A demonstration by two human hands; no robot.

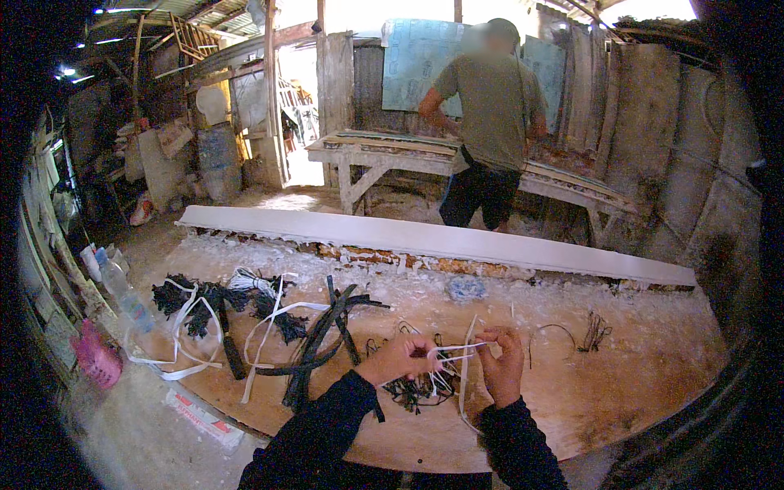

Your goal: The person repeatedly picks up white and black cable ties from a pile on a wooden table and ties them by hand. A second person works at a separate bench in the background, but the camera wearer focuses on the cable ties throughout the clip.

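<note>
My left hand (402,358) is closed on several thin white strands (453,351), which stretch across to my right hand (502,363). The fingers of the right hand pinch the other end of them. Below and behind my left hand lies a tangled bunch of dark and white cords (420,396), partly hidden by it. A flat white strip (465,384) hangs beside my right hand down onto the wooden tabletop (572,408). To the left of my left hand rest several black straps (300,380).
Black fringed bundles (196,304) with long white strips lie at the left. A thin dark wire bunch (594,333) sits at the right. Along the far edge runs a long white moulding (408,237). Beyond it, a person (494,106) stands at a bench (384,155).
</note>
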